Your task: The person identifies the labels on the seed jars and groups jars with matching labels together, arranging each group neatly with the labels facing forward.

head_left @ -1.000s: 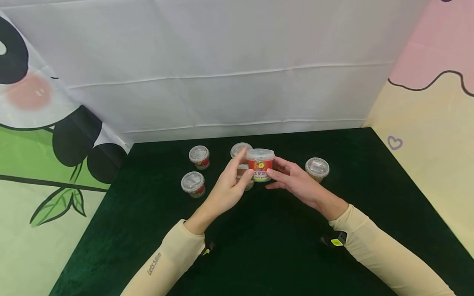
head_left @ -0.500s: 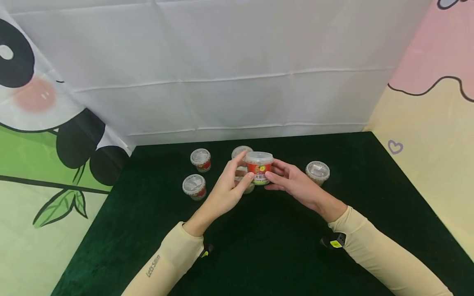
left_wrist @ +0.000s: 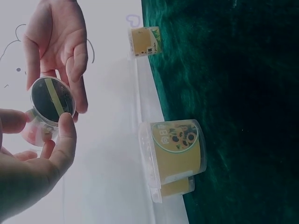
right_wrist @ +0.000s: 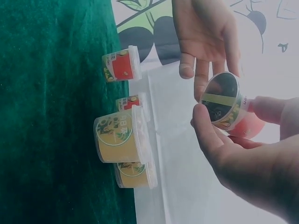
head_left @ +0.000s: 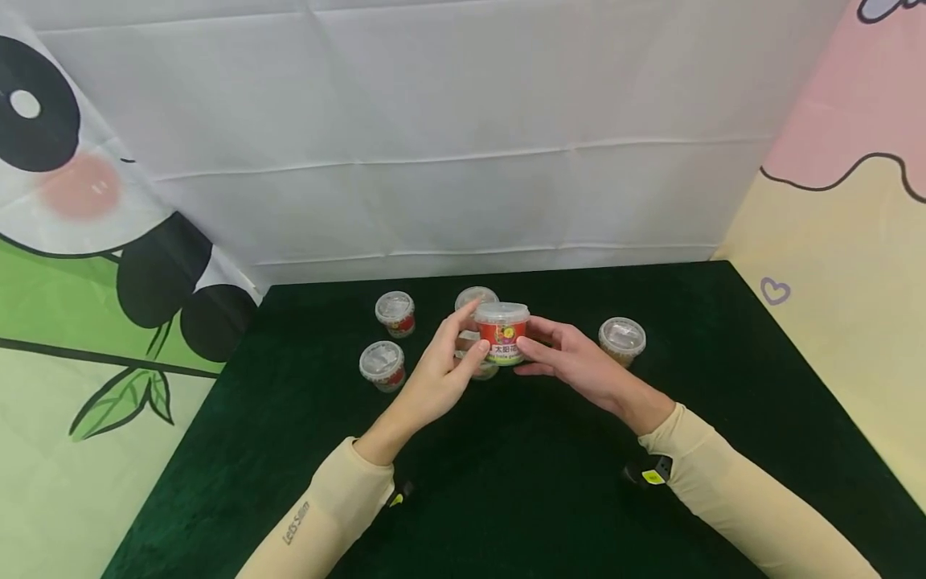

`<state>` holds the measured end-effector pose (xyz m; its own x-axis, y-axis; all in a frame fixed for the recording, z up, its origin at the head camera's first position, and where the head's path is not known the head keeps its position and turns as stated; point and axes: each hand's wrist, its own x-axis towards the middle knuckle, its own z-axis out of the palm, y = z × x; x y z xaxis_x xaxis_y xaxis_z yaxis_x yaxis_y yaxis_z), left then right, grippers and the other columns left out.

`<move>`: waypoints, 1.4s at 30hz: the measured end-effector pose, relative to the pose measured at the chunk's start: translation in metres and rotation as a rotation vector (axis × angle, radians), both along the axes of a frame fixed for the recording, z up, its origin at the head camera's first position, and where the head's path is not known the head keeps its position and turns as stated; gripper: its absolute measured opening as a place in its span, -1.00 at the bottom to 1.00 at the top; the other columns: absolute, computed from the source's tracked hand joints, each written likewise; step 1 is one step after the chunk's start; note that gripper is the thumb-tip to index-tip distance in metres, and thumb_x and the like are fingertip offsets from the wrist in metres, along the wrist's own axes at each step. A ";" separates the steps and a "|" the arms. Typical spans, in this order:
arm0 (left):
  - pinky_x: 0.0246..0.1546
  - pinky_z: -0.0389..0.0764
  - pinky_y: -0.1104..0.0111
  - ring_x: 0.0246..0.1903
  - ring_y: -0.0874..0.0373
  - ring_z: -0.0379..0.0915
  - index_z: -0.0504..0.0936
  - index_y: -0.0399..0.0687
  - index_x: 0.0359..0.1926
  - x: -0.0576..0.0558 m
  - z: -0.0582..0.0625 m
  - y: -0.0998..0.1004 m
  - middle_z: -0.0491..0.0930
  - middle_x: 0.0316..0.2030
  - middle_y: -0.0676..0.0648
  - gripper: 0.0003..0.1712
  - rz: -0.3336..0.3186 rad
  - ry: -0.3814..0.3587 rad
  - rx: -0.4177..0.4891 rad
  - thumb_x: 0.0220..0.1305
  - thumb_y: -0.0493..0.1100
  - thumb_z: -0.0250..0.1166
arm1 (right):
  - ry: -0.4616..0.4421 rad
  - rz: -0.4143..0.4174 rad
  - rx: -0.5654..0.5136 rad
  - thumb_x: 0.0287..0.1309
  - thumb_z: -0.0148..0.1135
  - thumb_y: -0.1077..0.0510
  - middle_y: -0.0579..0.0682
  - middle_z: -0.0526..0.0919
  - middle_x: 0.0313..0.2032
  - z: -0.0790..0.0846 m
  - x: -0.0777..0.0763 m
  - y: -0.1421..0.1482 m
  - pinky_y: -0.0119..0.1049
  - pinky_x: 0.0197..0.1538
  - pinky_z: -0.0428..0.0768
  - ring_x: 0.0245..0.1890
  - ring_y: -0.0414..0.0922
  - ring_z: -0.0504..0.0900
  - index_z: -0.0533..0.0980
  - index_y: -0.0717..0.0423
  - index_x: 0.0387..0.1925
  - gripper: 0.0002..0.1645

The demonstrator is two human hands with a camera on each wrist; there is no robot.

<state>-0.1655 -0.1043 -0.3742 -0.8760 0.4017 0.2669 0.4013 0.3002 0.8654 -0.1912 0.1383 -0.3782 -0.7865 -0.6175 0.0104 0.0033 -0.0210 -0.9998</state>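
Note:
Both hands hold a small plastic cup above the table, upright, with a clear lid and a red label bearing a flower and characters. My left hand grips its left side, thumb at the front. On the other side my right hand holds it between thumb and fingers. Seen from below in the left wrist view, the cup's dark base carries a yellowish strip. Just behind the left hand stand two similar cups, a far one and a nearer one, partly hidden; their labels look yellow in the wrist views.
Two red-labelled cups, one far and one nearer, stand at the left on the dark green cloth. At the right is a yellow-labelled cup. A white cloth wall closes off the back.
The held cup has shifted slightly left and lower in the head view, still between both hands. The view itself has moved a little. Cups on the table stay in place.

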 end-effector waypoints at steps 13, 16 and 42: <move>-0.03 0.69 0.19 0.15 -0.09 0.46 0.06 0.15 0.57 0.003 -0.006 -0.015 0.29 0.29 -0.20 -0.32 0.009 -0.010 0.004 0.57 -0.09 0.11 | -0.032 -0.010 -0.015 0.54 0.06 0.04 0.21 0.28 0.41 -0.005 0.003 -0.011 -0.06 0.28 0.52 0.34 0.12 0.39 0.12 0.20 0.53 -0.30; 0.00 0.68 0.17 0.17 -0.10 0.45 0.04 0.14 0.57 0.005 -0.006 -0.019 0.30 0.30 -0.21 -0.30 0.007 -0.016 -0.007 0.56 -0.08 0.13 | -0.038 -0.018 -0.003 0.54 0.06 0.05 0.19 0.28 0.42 -0.006 0.003 -0.014 -0.05 0.28 0.52 0.35 0.12 0.37 0.11 0.18 0.54 -0.30; -0.05 0.69 0.28 0.10 -0.07 0.54 0.03 -0.01 0.59 0.028 -0.035 -0.132 0.27 0.38 -0.24 -0.15 -0.129 -0.114 -0.226 0.45 -0.21 0.28 | -0.110 0.186 0.048 0.52 0.09 0.08 0.11 0.31 0.46 -0.037 0.031 -0.100 -0.13 0.41 0.35 0.43 -0.02 0.31 0.03 0.12 0.56 -0.25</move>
<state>-0.1374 -0.2363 -0.4095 -0.8329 0.5501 0.0605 0.3525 0.4431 0.8243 -0.1607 0.0385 -0.4151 -0.6540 -0.7495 -0.1022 0.1119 0.0377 -0.9930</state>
